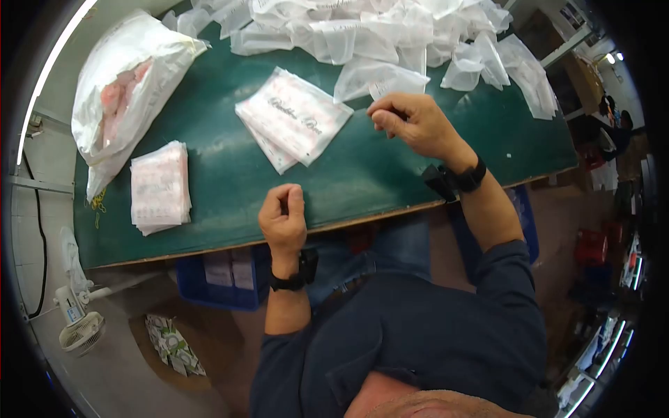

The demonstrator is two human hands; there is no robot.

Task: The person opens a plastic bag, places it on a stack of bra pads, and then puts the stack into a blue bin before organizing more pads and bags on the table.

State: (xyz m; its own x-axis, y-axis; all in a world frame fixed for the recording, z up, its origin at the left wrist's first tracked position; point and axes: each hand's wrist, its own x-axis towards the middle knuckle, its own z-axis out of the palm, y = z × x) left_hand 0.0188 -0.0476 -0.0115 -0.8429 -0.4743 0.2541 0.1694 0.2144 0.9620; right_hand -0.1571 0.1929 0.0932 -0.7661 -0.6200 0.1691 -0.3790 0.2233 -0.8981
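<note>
My left hand (283,217) is a loose fist at the front edge of the green table, below two overlapping printed packets; nothing shows in it. My right hand (414,124) is closed too, its fingers curled and no object visible between them. It hovers beside the near edge of a translucent bag (383,78), right of the packets. The top packet (300,118) is whitish with pink contents and dark lettering, tilted over the lower one (279,157). Farther left lies a neat stack of similar packets (160,187).
A big white plastic bag (132,76) with pink items stands at the table's left. Many translucent bags (362,35) are heaped along the far side. Blue crates (223,282) sit below the table's front edge, and a small fan (82,331) is at lower left.
</note>
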